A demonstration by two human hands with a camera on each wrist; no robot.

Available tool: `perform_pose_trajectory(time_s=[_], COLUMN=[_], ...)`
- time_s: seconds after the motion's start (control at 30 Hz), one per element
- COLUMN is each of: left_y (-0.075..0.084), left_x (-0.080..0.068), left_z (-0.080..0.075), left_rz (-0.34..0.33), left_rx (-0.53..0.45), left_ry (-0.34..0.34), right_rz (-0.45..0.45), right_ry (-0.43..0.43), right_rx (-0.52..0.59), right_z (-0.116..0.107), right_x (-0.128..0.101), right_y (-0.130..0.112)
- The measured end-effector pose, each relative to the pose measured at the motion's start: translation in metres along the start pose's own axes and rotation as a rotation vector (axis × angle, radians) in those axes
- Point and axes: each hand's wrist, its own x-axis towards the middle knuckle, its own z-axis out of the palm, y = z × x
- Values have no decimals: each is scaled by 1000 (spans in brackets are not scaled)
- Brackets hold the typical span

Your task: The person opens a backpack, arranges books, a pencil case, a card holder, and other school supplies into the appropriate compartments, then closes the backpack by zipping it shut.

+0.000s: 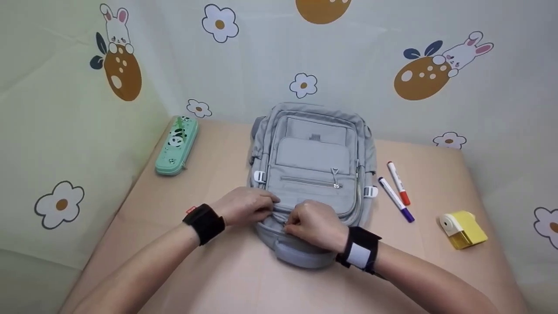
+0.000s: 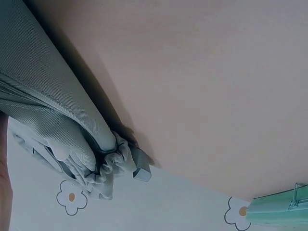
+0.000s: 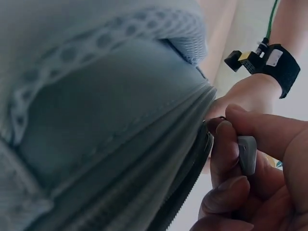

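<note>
A grey backpack (image 1: 311, 165) lies flat on the table (image 1: 218, 270), its top end toward me. My right hand (image 1: 314, 224) is curled at the bag's near end and pinches a grey zipper pull (image 3: 247, 154) between thumb and fingers, beside the zipper teeth (image 3: 192, 192). My left hand (image 1: 246, 206) lies on the backpack (image 2: 48, 110) just left of it, its fingers bent over the fabric near the zipper line. How firmly it grips is hidden. Both wrists wear black bands.
A mint green pencil case (image 1: 177, 146) lies at the far left of the table. Two markers (image 1: 397, 189) and a yellow pencil sharpener (image 1: 463, 227) sit to the right of the bag. Patterned cloth walls (image 1: 65, 131) enclose the table on three sides.
</note>
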Motion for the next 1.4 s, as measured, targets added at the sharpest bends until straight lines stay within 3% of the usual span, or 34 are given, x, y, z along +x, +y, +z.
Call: perform_pose_trajectory(time_s=[0.23, 0.5, 0.77, 1.07, 1.23, 1.4], left_y=[0, -1, 0, 6, 10, 25], left_x=[1, -3, -2, 2, 3, 5], left_z=[1, 1, 1, 0, 1, 3], left_rz=[-13, 1, -22, -65, -73, -120], left_rx=[-16, -29, -19, 26, 64, 167], left_ry=[-11, 28, 28, -31, -11, 76], right_rz=[-2, -82, -309, -430, -422, -376], right_ry=[44, 130, 152, 181, 219, 247], right_rx=[-10, -39, -265, -516, -535, -460], right_z=[-17, -41, -23, -8, -3, 0], right_x=[-13, -42, -59, -52, -52, -55], right_y=[12, 56, 78, 77, 78, 80])
